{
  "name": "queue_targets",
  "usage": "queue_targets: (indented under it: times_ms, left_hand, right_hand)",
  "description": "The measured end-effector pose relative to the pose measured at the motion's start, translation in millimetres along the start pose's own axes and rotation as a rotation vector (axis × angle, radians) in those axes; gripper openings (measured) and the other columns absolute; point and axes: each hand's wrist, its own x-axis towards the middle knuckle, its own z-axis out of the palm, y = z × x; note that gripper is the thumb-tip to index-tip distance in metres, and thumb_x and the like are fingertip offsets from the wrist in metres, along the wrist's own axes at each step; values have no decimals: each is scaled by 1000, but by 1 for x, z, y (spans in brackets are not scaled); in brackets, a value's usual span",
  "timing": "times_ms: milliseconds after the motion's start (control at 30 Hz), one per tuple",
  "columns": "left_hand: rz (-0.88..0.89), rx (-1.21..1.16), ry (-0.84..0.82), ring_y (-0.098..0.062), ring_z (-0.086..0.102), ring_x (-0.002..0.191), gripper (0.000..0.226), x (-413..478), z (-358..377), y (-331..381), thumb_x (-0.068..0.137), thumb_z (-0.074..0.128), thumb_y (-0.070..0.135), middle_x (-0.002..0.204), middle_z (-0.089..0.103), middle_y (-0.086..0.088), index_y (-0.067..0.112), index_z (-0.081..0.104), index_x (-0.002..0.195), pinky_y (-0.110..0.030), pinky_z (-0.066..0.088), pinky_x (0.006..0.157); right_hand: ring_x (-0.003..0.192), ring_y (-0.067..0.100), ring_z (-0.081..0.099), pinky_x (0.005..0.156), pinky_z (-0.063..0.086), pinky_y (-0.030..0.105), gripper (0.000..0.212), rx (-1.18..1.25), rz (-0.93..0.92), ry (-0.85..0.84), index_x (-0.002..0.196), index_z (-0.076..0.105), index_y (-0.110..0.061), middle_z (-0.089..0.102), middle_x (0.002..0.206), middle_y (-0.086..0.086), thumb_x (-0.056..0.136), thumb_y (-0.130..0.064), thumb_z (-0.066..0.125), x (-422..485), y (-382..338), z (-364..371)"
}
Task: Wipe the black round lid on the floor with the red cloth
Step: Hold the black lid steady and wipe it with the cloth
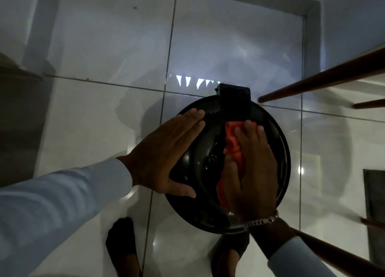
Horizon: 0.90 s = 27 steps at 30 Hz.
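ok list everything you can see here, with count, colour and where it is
lid: one, black, round, on the floor at centre
handle block: one, black, at the lid's far edge
cloth: one, red, on the lid under the right hand
floor: white glossy tiles, all around
wooden legs: several, brown, right side
dark panel: one, far right edge
bracelet: one, silver, right wrist
socks: two, black, bottom
sleeves: two, pale blue
left hand: flat on the lid's left side
right hand: pressing the cloth
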Motion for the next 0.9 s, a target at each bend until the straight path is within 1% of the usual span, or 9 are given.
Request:
queue_targets:
  times_ms: [100, 233, 300, 433, 533, 633, 733, 800, 900]
  left_hand:
    - [3, -3, 0, -32, 9, 152, 129, -1, 0, 0, 65, 57, 84, 161, 13, -23, -3, 13, 149, -51, 21, 123]
    - [6, 22, -22, -31, 6, 153, 130, -1, -2, 0, 65, 56, 85, 162, 10, -22, -3, 12, 150, -46, 16, 125]
    - [0, 34, -23, -29, 4, 153, 130, -2, -2, 0, 65, 55, 85, 162, 7, -19, -2, 11, 150, -42, 11, 126]
    - [5, 35, -9, -29, 5, 153, 129, -2, -1, 1, 65, 56, 85, 162, 9, -20, -3, 14, 150, -41, 11, 126]
    - [17, 17, 3, -31, 9, 152, 128, -2, -2, 1, 65, 57, 84, 161, 13, -23, -5, 17, 148, -45, 15, 125]
    - [24, 25, 3, -31, 8, 152, 129, -1, -1, 0, 65, 57, 84, 161, 13, -24, -5, 15, 149, -45, 14, 125]
    - [17, 40, 21, -31, 8, 152, 129, -2, 1, -1, 65, 57, 84, 161, 12, -23, -4, 14, 149, -45, 14, 125]
    - [26, 40, 27, -32, 9, 152, 129, -1, 3, -1, 65, 55, 85, 161, 12, -23, -3, 13, 150, -46, 16, 125]
    - [34, 18, 24, -33, 10, 152, 127, 0, 3, -1, 67, 51, 85, 160, 13, -25, -4, 14, 149, -50, 19, 123]
  right_hand:
    - [149, 28, 24, 116, 29, 56, 62, 29, -78, 33, 142, 44, -13, 37, 156, 10, 84, -35, 45, 2, -21, 13]
    - [151, 27, 21, 115, 29, 58, 63, -81, -359, -172, 143, 40, -20, 34, 157, 8, 83, -38, 46, -20, 3, 2]
    - [149, 30, 22, 113, 30, 61, 62, -92, -297, -162, 142, 39, -19, 33, 156, 9, 83, -37, 44, -23, 12, -5]
    - [147, 32, 29, 114, 32, 58, 57, -39, -106, -5, 138, 50, -12, 43, 152, 11, 84, -34, 45, -11, -9, 5]
    - [149, 25, 25, 117, 28, 51, 56, -72, -246, -107, 138, 50, -19, 42, 153, 4, 86, -40, 48, -17, -13, 8]
    - [149, 27, 25, 114, 31, 55, 53, -154, -439, -243, 138, 47, -25, 40, 154, 3, 88, -42, 43, -31, 11, -6]
    - [147, 29, 27, 112, 32, 58, 53, -119, -322, -182, 136, 46, -23, 43, 151, 6, 86, -37, 44, -28, 17, -10]
    - [147, 29, 28, 114, 30, 55, 53, -90, -207, -100, 136, 51, -20, 46, 151, 7, 85, -34, 45, -22, 5, -1]
    - [149, 25, 27, 118, 24, 48, 52, -84, -276, -114, 136, 53, -22, 44, 152, 3, 89, -40, 43, -19, -9, 10]
